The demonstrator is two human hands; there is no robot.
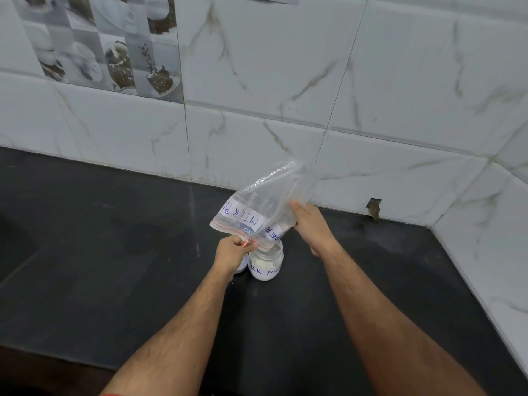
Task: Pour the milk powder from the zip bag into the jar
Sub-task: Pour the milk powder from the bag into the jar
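A clear zip bag (268, 195) with a "MILK POWDER" label hangs upside down, its zip mouth pointing down over the jar. My left hand (233, 250) pinches the bag's zip edge just left of the jar mouth. My right hand (311, 224) grips the bag's right side, higher up. The small clear jar (265, 265), also labelled "MILK POWDER", stands uncapped on the black counter, with white powder in its lower part. A little white powder still shows in the bag near my right fingers.
The black stone counter (114, 252) runs to a white marble-tile wall (285, 81) behind and on the right. A white lid-like object (241, 268) lies partly hidden behind my left wrist. A chipped hole (373, 208) marks the wall base.
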